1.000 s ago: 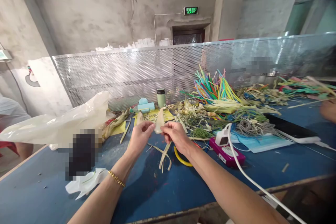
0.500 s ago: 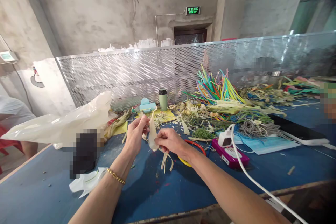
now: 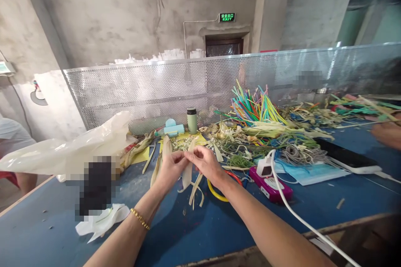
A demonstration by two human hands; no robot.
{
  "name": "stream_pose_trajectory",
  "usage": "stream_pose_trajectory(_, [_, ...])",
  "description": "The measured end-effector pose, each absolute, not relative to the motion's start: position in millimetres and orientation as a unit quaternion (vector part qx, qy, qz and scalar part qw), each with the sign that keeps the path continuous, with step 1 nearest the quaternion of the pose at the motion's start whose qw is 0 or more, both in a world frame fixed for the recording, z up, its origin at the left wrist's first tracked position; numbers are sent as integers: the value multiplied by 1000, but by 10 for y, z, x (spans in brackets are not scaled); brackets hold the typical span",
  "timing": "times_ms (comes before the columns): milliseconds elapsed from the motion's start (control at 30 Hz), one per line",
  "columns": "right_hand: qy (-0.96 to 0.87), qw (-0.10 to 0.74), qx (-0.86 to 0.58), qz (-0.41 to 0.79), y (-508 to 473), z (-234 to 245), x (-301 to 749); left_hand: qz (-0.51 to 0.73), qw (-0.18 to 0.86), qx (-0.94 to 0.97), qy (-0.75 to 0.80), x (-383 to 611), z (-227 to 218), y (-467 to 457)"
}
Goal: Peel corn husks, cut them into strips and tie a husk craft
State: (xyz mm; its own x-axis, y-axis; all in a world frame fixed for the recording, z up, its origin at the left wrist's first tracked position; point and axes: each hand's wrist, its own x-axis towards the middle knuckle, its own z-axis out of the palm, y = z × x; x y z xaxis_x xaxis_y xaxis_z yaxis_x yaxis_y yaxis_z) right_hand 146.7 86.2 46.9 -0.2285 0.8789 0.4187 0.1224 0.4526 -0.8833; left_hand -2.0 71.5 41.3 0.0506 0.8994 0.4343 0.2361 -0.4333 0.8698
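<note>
My left hand point(image 3: 169, 170) and my right hand point(image 3: 205, 162) meet above the blue table point(image 3: 194, 233), fingers pinched together on a pale dried corn husk strip point(image 3: 187, 177) that hangs down between them. Another husk strip point(image 3: 157, 166) trails past my left hand. More split husk pieces point(image 3: 196, 192) lie on the table just below. A gold bracelet point(image 3: 139, 218) is on my left wrist.
A yellow and red scissors handle point(image 3: 219, 194) lies right of my hands. A magenta device point(image 3: 271, 184) with white cable, face mask point(image 3: 308, 174), dark phone point(image 3: 344, 155), coloured strips point(image 3: 255, 106), green flask point(image 3: 192, 120), plastic bag point(image 3: 72, 146), perforated metal screen point(image 3: 156, 87). Other people at both edges.
My hands drew apart along the husk, the right lower, then came back together at its top; the strip now hangs below them instead of standing up.
</note>
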Motion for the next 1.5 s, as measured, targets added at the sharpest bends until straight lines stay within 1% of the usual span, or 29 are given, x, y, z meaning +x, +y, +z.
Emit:
stream_pose_trajectory(133, [-653, 528, -361, 406, 848, 491, 1465, 515, 269, 677, 453, 31, 406, 677])
stream_pose_trajectory(300, [-634, 539, -337, 440, 878, 500, 1484, 533, 234, 658, 478, 28, 477, 629])
stream_pose_trajectory(400, [-575, 594, -359, 433, 955, 533, 1564, 542, 218, 648, 488, -5, 486, 642])
stream_pose_trajectory(467, [-548, 615, -370, 429, 994, 558, 1613, 544, 207, 643, 497, -29, 482, 659])
stream_pose_trajectory(500, [-553, 607, -366, 437, 1000, 566, 1625, 545, 202, 643, 499, -35, 479, 665])
stream_pose_trajectory(633, [-632, 529, -312, 473, 941, 566, 1572, 533, 183, 665, 489, -3, 490, 645])
stream_pose_trajectory(700, [-646, 526, -304, 462, 911, 561, 1539, 514, 180, 687, 481, 36, 513, 605])
stream_pose_trajectory(800, [-627, 560, -315, 441, 941, 575, 1581, 485, 182, 713, 472, 86, 561, 530])
stream_pose_trajectory(967, [-515, 675, -343, 403, 1124, 653, 1816, 479, 195, 723, 458, 90, 580, 486])
stream_pose_trajectory(1033, [-481, 700, -353, 394, 1148, 670, 1851, 489, 183, 712, 469, 70, 554, 515])
stream_pose_trajectory(1100, [-497, 679, -351, 410, 1111, 662, 1811, 501, 169, 699, 481, 51, 520, 552])
stream_pose_trajectory(1133, [-528, 646, -349, 426, 1073, 648, 1767, 505, 164, 695, 485, 46, 504, 568])
stream_pose_trajectory(1200, [-612, 547, -345, 454, 983, 607, 1658, 508, 157, 692, 488, 47, 481, 586])
stream_pose_trajectory(1233, [-645, 509, -349, 451, 941, 585, 1606, 507, 155, 694, 487, 54, 476, 588])
stream_pose_trajectory(1267, [-664, 492, -350, 441, 906, 567, 1564, 503, 153, 698, 486, 64, 474, 584])
stream_pose_trajectory(1333, [-678, 496, -347, 417, 873, 555, 1528, 493, 147, 706, 486, 89, 482, 564])
stream_pose_trajectory(1400, [-666, 527, -340, 405, 895, 578, 1563, 486, 140, 711, 487, 112, 498, 534])
stream_pose_trajectory(1500, [-586, 610, -354, 400, 998, 645, 1700, 485, 141, 714, 485, 119, 520, 500])
